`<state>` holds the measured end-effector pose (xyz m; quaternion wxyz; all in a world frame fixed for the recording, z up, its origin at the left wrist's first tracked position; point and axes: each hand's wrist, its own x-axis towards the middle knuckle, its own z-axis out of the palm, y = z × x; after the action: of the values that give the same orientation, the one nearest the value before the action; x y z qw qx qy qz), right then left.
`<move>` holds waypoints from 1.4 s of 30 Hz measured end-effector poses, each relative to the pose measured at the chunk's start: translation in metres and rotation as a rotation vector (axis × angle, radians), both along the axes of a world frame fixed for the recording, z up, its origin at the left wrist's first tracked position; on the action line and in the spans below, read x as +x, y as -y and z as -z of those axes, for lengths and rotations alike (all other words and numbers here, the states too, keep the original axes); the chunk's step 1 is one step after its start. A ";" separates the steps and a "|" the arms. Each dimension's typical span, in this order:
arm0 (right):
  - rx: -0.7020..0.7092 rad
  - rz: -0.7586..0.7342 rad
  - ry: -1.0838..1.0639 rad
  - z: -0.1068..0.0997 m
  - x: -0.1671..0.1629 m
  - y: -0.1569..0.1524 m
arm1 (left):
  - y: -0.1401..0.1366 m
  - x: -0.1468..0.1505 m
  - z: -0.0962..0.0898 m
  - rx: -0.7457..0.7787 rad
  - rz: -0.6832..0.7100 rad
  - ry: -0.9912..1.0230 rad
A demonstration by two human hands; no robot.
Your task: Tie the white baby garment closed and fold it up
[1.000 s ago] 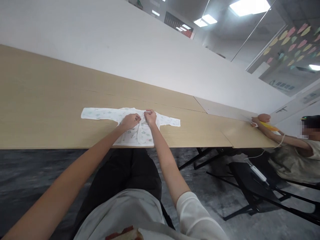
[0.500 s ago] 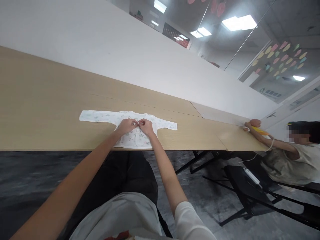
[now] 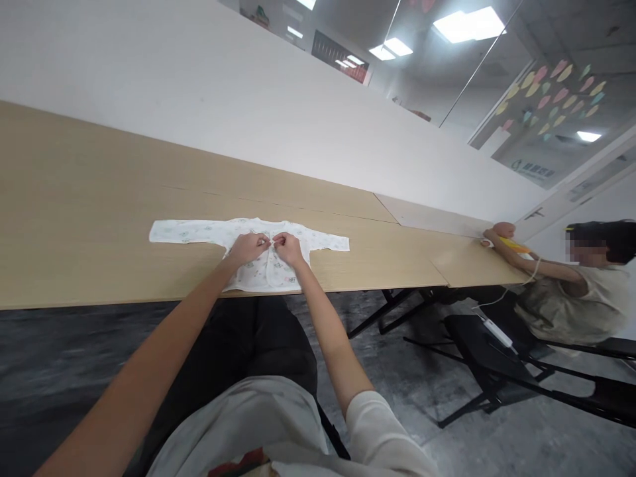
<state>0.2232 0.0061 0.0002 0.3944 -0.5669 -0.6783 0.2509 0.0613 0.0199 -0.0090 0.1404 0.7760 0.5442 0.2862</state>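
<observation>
A small white baby shirt [image 3: 258, 268] with a faint print lies spread on the wooden table [image 3: 99, 265], its sleeves stretched out to both sides and its hem near the table's front edge. At the upper middle of its front opening, my left hand [image 3: 250, 248] pinches the fabric edge. Just beside it my right hand [image 3: 288, 248] is closed in a pinch on the other side of the opening. The fingertips of both hands almost meet. Whatever small fastener may be between them is too small to make out.
A white wall [image 3: 199, 106] with glass above it runs behind the table. At the far right a person [image 3: 581, 291] sits with arms on the table around a doll [image 3: 505, 230]. Black folding chairs [image 3: 491, 358] stand there, one bearing a white power strip [image 3: 498, 332].
The view has shifted slightly. Both hands stay at the shirt's opening, their fingertips slightly changed in position. The shirt lies as before.
</observation>
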 end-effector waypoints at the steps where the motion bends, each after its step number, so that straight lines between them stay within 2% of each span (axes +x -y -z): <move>1: 0.000 0.015 -0.010 0.000 0.000 0.000 | 0.000 0.000 0.000 0.000 0.001 -0.002; 8: 0.040 0.022 -0.075 0.000 -0.001 0.004 | 0.002 -0.002 0.000 -0.006 0.059 0.089; 15: 0.007 0.029 -0.182 -0.001 -0.003 0.002 | 0.003 -0.003 0.001 0.014 0.107 0.232; 26: -0.030 0.018 -0.198 -0.001 -0.002 0.002 | 0.003 -0.003 0.003 0.012 0.145 0.199; 31: -0.024 0.101 -0.194 0.003 0.002 -0.002 | 0.002 -0.003 0.005 -0.020 0.094 0.204; 37: -0.001 0.172 -0.055 -0.004 0.004 0.002 | 0.007 -0.001 -0.002 -0.023 0.062 0.211; 40: 0.065 0.141 0.090 -0.011 0.005 0.019 | 0.015 -0.006 -0.009 -0.034 0.080 0.227; 42: 0.069 0.085 0.190 -0.015 0.006 0.034 | 0.023 -0.010 -0.011 -0.044 0.111 0.164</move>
<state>0.2290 -0.0279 0.0154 0.3580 -0.6024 -0.6963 0.1555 0.0516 -0.0031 0.0024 0.2171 0.7758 0.4930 0.3285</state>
